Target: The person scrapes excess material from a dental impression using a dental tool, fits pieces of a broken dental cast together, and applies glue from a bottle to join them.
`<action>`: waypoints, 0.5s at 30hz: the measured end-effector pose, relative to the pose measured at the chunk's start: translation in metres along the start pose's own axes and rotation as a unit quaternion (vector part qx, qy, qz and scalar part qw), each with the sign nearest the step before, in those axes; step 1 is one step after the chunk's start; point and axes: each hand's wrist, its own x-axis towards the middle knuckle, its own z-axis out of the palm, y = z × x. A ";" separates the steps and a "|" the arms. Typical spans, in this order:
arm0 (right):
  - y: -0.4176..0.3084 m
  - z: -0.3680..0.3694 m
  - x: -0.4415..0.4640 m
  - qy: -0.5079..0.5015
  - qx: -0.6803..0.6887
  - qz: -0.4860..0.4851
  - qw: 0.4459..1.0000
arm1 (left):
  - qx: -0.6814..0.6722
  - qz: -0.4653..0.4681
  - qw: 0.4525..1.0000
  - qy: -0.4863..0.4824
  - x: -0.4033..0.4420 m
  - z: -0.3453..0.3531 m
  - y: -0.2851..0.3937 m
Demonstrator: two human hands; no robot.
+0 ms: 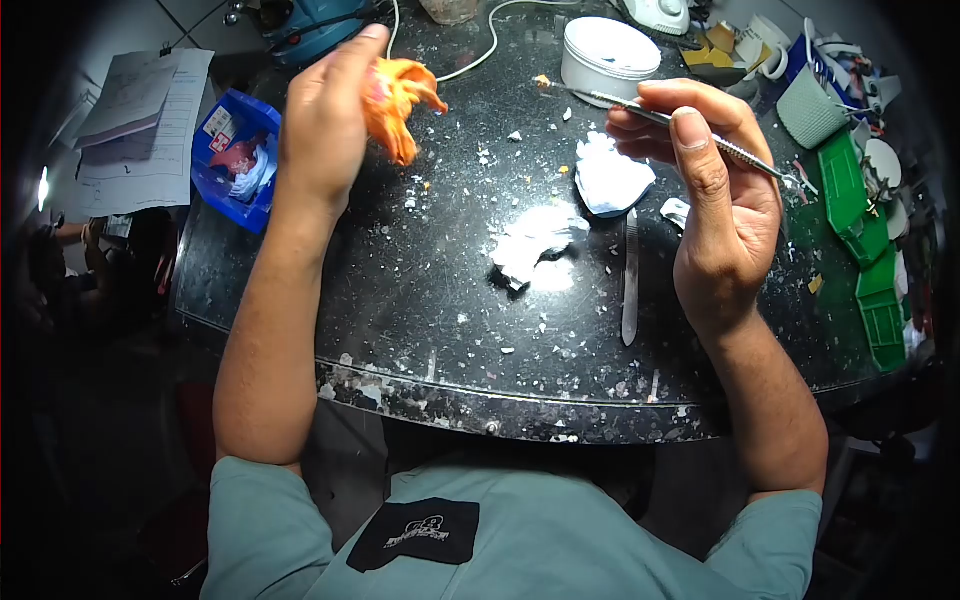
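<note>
My left hand [325, 130] is closed around an irregular orange lump [400, 105] with ragged, torn-looking edges, held above the far left of the bench; a pinkish patch shows beside the fingers. In my right hand [725, 200], a slim metal carving tool [655, 117] with a knurled handle lies between thumb and fingers, pen-like. Its tip points left, and a small orange crumb [542, 82] appears near it. Below the right hand lies a white plaster piece [612, 180], with a flat metal knife [630, 285] close by. Another white plaster piece [535, 245] rests mid-bench under bright light.
A white tub [605, 60] stands behind the plaster. Left are a blue bin [205, 175] with pieces inside and printed papers [150, 180]. Green trays [850, 200] and mixed scraps line the right edge. White crumbs litter the dark bench [430, 300]. A cable [490, 45] crosses the back.
</note>
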 end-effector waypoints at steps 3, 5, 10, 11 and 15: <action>0.000 0.000 0.001 -0.002 -0.013 -0.019 1.000 | -0.138 -0.049 0.989 0.020 0.000 -0.006 0.000; 0.000 0.002 0.001 0.002 -0.023 -0.039 0.999 | -0.100 -0.004 0.994 -0.035 -0.005 -0.003 0.008; 0.001 -0.003 -0.001 -0.035 -0.051 -0.092 0.994 | -0.099 -0.008 0.995 -0.031 -0.020 0.027 0.026; 0.000 -0.003 -0.001 -0.041 -0.057 -0.105 0.992 | -0.138 -0.045 0.989 0.003 -0.021 0.031 0.028; -0.008 -0.006 -0.002 -0.063 -0.091 -0.160 0.981 | -0.265 -0.201 0.932 -0.146 -0.028 0.024 0.023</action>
